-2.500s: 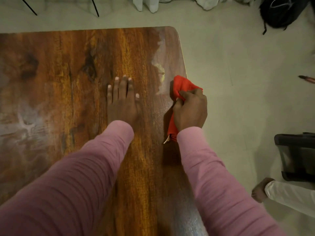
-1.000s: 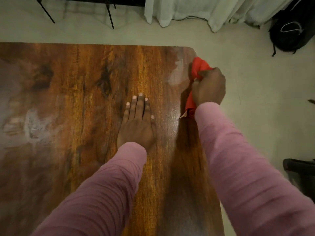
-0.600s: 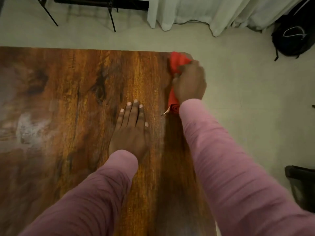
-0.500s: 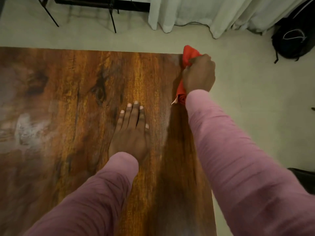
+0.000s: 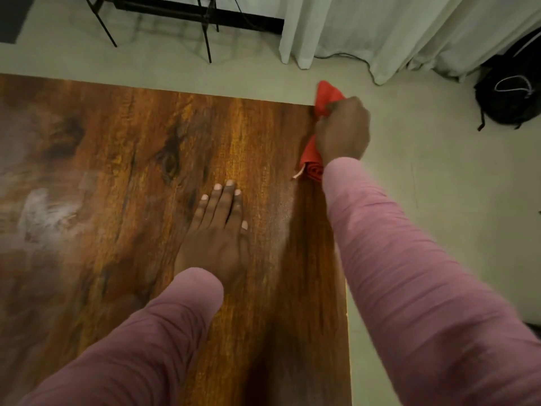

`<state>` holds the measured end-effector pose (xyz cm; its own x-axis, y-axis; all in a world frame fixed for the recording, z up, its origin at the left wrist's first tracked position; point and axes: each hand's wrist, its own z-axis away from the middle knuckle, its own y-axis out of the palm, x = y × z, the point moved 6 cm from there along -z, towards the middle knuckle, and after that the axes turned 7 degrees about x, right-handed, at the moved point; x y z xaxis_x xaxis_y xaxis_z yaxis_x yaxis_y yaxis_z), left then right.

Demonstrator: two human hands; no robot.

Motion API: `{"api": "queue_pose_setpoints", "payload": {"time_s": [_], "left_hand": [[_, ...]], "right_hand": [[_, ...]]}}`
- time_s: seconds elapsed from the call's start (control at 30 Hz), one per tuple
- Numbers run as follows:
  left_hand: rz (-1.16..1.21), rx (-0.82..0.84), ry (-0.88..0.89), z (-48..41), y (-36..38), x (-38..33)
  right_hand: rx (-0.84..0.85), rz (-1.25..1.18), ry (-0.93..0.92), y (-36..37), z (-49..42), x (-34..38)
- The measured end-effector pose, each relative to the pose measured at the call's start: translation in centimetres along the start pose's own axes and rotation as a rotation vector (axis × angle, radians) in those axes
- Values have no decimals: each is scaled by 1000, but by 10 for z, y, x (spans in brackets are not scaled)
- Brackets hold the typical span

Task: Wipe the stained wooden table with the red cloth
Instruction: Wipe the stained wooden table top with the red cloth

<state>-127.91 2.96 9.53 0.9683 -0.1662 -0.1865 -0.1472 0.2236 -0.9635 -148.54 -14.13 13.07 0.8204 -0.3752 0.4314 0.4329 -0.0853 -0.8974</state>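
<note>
A pale floor [image 5: 439, 200] fills the room around a big brown wooden desk [image 5: 117, 136]. A white curtain [image 5: 395, 30] hangs at the back. A black backpack [image 5: 509, 92] sits on the floor to the right. A white smeary stain [image 5: 46, 215] shows on the left part of the desk.

The left hand [image 5: 218, 230] lies flat on the desk with straight fingers and holds nothing. The right hand [image 5: 342, 130] is curled tight around the red cloth [image 5: 311, 159]. It is at the far right corner of the desk, and the cloth pokes out past the edge.

I think the wiping is at that corner now, and the wood there looks clean. The next move likely needs the cloth brought across to the left and pressed down on the white smeary stain, which is well apart from it.
</note>
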Motion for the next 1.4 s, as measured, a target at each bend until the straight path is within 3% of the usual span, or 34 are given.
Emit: {"api": "queue_pose_setpoints", "payload": {"time_s": [0.13,0.27,0.37,0.53,0.67,0.93,1.23,1.4], "left_hand": [[-11,2,-13,-1,-1,-3],[-36,31,-22,-1,2,-2],[-23,28,-19,0,3,-1],[13,40,9,-1,0,-2],[12,40,6,0,0,-1],[26,32,16,1,-2,-3],[4,-25,24,1,4,-1],[17,-28,43,2,2,-2]], "right_hand": [[-147,-22,16,-4,12,9],[22,19,-324,32,43,73],[128,98,-537,35,45,75],[-12,87,-245,-3,-5,-3],[26,23,-301,-1,7,-9],[18,-70,-271,-12,128,-62],[-34,6,-128,-9,40,-29],[1,-27,-138,-13,142,-68]]}}
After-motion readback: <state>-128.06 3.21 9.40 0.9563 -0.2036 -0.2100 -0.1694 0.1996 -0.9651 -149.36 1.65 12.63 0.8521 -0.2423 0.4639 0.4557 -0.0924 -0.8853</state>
